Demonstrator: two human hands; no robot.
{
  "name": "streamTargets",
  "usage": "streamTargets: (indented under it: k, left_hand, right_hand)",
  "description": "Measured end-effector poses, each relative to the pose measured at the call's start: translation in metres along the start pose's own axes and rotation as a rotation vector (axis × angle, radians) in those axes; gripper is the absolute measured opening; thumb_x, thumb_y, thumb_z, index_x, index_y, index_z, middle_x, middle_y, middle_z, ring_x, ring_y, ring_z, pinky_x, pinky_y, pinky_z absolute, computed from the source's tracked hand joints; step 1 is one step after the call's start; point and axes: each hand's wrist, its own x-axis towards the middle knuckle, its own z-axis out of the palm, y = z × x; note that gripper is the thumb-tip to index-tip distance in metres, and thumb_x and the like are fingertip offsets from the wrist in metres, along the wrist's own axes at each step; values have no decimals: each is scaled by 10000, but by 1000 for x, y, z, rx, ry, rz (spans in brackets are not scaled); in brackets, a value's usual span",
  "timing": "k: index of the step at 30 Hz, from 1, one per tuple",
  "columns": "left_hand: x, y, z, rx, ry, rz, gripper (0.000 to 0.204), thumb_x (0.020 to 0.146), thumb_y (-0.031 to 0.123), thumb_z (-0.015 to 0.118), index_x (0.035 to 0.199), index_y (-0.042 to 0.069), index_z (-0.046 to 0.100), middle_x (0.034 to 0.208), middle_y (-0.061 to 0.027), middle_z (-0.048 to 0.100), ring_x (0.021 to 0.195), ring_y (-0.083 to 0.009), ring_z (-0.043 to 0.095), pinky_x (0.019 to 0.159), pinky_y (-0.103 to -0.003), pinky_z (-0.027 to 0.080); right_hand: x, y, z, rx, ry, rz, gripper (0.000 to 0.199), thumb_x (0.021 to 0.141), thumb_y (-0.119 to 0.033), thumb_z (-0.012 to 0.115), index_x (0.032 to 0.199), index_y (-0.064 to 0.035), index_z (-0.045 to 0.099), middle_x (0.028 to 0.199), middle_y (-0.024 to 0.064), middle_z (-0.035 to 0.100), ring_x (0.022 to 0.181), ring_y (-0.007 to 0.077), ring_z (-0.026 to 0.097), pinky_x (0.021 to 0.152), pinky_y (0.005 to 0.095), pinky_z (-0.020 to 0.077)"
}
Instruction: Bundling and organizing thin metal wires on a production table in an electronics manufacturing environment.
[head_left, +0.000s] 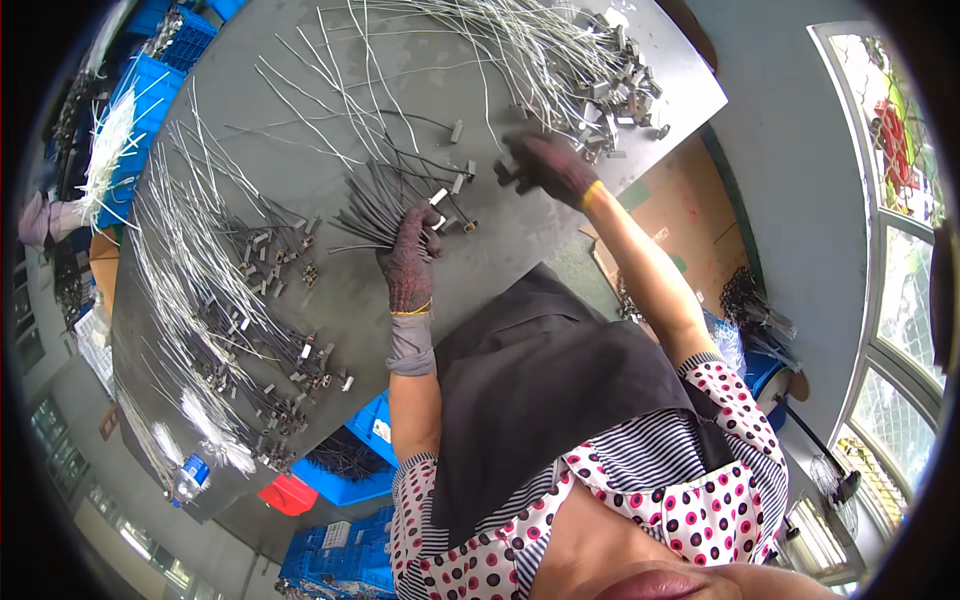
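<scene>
On a smooth gray counter point(490, 250), a heap of thin, silvery cables point(530, 40), its axis ten-to-four, lies at one o'clock from the nearer right hand point(545, 165), blurred, fingers apparently spread. The gloved left hand point(408, 262) clasps dark cables point(367, 215) fanning toward ten o'clock, small boxy connectors point(438, 196) alongside.

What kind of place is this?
Probably a workshop or small factory. Heaps of wires with little connectors cover parts of a big grey worktable, and blue plastic crates are stacked behind it.
</scene>
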Motion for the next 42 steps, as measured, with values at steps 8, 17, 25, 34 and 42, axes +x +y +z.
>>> streamTargets:
  k: [8,17,25,34,42]
  left_hand:
    - [-32,-74,13,119,-139,-231,362,923,215,764,1210,28,647,887,-109,713,574,-120,609,493,-265,511]
    - [-9,-133,79,1,-302,-232,315,996,172,627,1266,11,612,977,-92,707,796,-204,715,718,-376,631]
    - [10,-172,131,-475,-511,-468,297,925,105,706,1201,44,615,1085,-144,685,1017,-344,684,969,-594,558]
    - [22,-132,130,-414,-361,-205,210,944,247,730,1058,83,666,924,-74,695,864,-246,682,951,-581,560]
    - [27,-102,123,-349,-266,-35,251,970,297,697,1128,120,613,927,-64,684,825,-235,673,901,-556,574]
  right_hand:
    - [-105,42,-54,-774,-359,162,246,946,-223,591,990,-13,712,1020,117,713,785,248,696,707,336,584]
    - [-177,80,-57,-1103,283,-431,171,946,-200,646,1058,-102,729,957,125,710,831,314,685,732,399,548]
    - [-288,134,-120,-236,231,187,238,950,-207,625,969,-2,746,654,22,639,593,93,583,554,265,464]
    - [-396,345,-231,-320,660,235,316,838,-316,738,854,-1,721,714,62,667,675,131,593,634,327,478]
    - [-405,371,-258,-376,599,294,251,910,-204,614,994,1,730,879,136,719,796,201,649,764,357,503]
